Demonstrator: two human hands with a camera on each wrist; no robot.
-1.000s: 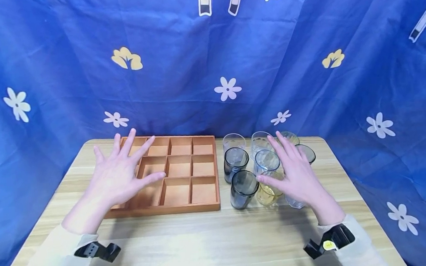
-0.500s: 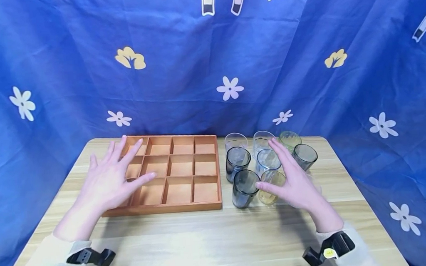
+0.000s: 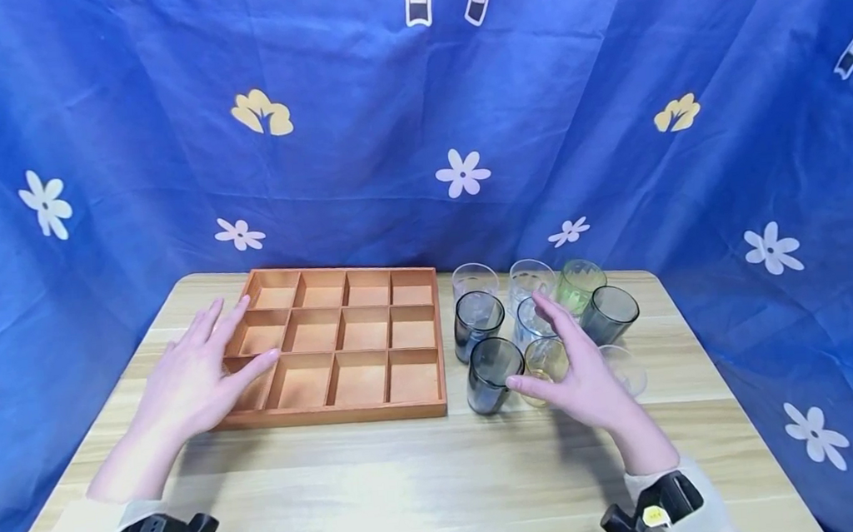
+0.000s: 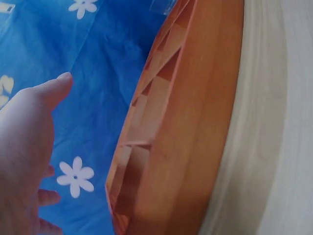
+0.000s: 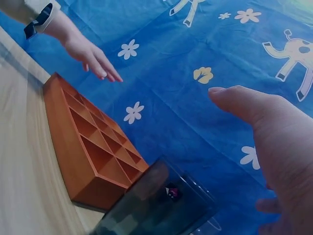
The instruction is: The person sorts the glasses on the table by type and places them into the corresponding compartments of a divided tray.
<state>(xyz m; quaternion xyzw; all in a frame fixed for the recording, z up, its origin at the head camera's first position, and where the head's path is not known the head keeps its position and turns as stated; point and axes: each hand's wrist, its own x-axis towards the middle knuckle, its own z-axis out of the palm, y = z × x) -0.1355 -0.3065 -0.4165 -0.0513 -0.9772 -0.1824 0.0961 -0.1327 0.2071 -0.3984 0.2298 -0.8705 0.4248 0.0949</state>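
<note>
My left hand (image 3: 186, 383), fingers spread, hovers over the left side of a brown wooden compartment tray (image 3: 378, 413) and holds nothing. In the left wrist view its thumb stands apart from the tray's side wall (image 4: 181, 132). My right hand (image 3: 584, 379) is over the group of drinking glasses at the right, thumb and fingers apart. Its thumb overlaps the rim of a dark grey glass (image 3: 492, 378) in the head view. Just behind are a yellowish glass (image 3: 545, 361) and a bluish clear glass (image 3: 530, 325). The right wrist view shows the dark glass (image 5: 161, 200) below the thumb.
Another dark glass (image 3: 477, 329), two clear glasses, a green glass (image 3: 580, 286) and a dark glass (image 3: 608, 316) stand around. A clear glass (image 3: 624, 367) is partly hidden by the right hand. Blue patterned cloth (image 3: 355, 121) hangs behind the wooden table (image 3: 369, 496).
My left hand has drawn back to the left and down, uncovering more of the tray. The right hand has shifted slightly toward me, with its fingers less spread; the glasses keep their places.
</note>
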